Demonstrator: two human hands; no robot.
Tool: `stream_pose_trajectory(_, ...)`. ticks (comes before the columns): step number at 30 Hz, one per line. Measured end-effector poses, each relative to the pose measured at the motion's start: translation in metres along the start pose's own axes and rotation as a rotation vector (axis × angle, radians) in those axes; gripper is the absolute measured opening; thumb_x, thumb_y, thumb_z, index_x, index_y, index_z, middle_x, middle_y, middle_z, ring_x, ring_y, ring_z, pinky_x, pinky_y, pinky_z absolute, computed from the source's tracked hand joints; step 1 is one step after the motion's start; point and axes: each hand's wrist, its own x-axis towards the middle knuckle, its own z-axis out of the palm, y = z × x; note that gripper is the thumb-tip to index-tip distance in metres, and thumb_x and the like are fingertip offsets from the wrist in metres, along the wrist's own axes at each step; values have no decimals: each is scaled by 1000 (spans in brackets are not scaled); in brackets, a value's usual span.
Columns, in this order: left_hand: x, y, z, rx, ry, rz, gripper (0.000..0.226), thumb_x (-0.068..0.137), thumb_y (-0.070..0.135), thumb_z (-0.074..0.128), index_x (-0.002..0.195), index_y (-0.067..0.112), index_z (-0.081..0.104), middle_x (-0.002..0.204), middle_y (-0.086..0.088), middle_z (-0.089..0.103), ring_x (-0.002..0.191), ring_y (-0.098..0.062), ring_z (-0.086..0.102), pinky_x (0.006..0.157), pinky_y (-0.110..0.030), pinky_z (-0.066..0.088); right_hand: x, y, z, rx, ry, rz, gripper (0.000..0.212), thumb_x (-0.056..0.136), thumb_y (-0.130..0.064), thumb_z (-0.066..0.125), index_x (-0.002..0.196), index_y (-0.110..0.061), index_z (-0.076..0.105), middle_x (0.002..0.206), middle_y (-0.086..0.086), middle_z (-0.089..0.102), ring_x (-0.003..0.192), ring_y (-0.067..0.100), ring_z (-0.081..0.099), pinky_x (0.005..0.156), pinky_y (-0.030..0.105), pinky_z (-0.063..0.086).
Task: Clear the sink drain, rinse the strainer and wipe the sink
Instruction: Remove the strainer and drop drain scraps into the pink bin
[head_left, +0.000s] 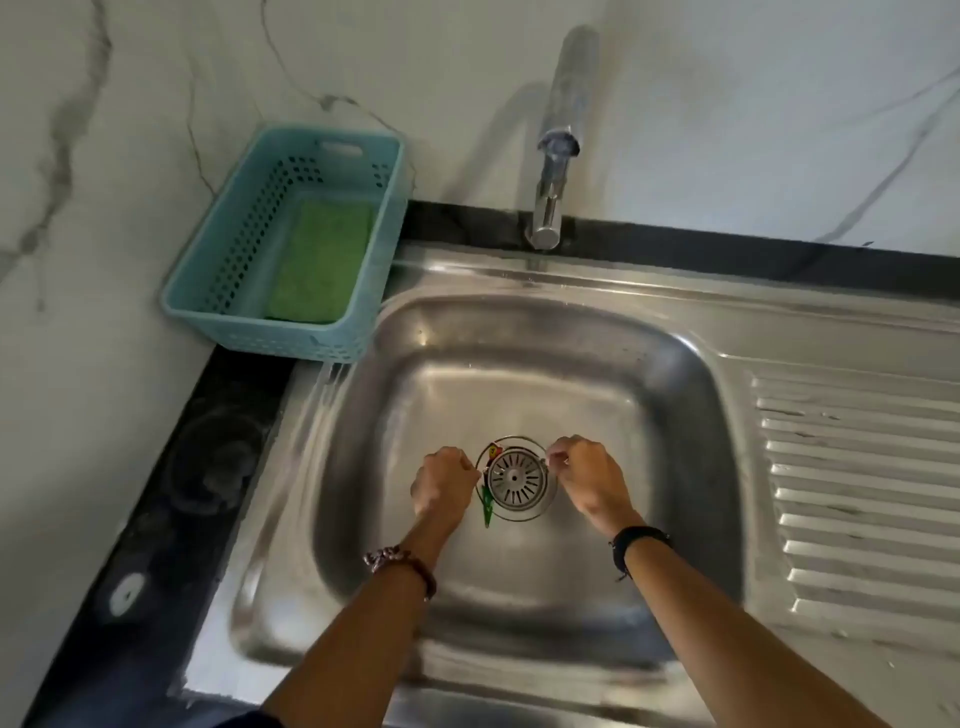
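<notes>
Strainer lift, sink drain.
I had left hand (444, 486) and right hand (587, 478) pinched on strainer (516, 480) rim; best lifted level, scraps (487, 506) kept clear.

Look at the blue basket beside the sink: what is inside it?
A green sponge lies flat on the bottom of the blue basket. Nothing else shows inside, but the floor beneath the sponge is covered.
</notes>
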Motion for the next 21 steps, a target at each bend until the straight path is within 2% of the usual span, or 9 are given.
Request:
stream_pose_trajectory(4, 18, 1, 13, -28, -43, -103, 12, 80, 18, 62, 87, 12, 70, 94, -8, 70, 87, -25, 64, 69, -26, 47, 17, 10, 10, 48, -1, 54, 23, 94, -14, 48, 104, -13, 69, 109, 5, 68, 96, 23, 63, 80, 33, 52)
stream_pose_trajectory(9, 26, 4, 32, -16, -49, -58, 16, 80, 23, 64, 87, 9, 68, 95, -12, 70, 88, -28, 64, 68, -29, 48, 32, 18, 23, 42, -10, 46, 24, 93, -16, 49, 102, -14, 71, 106, 6, 66, 93, 24, 62, 72, 28, 46)
stream_pose_trajectory(13, 31, 0, 40, 47, -39, -81, 17, 85, 18, 55, 95, 9, 66, 104, -13, 66, 94, -29, 61, 77, -33, 48, 36, 18, 33, 26, -12, 34, 23, 93, -19, 50, 104, -16, 70, 105, 5, 62, 95, 23, 60, 71, 28, 44)
stream_pose_trajectory(18, 32, 1, 48, 27, 33, -58, 16, 87, 14, 52, 94, 9, 65, 103, -12, 67, 92, -29, 61, 71, -29, 44, 41, 19, 39, 4, 31, 45, 17, 90, -14, 54, 97, -11, 69, 100, 8, 59, 93, 24, 57, 67, 28, 44)
stream_pose_trajectory(21, 32, 1, 49, 69, 34, -36, 19, 88, 13, 50, 95, 7, 67, 104, -13, 67, 92, -28, 62, 71, -30, 46, 43, 20, 36, 27, 6, 46, 17, 88, -22, 58, 91, -11, 70, 97, 7, 59, 92, 24, 57, 70, 30, 44)
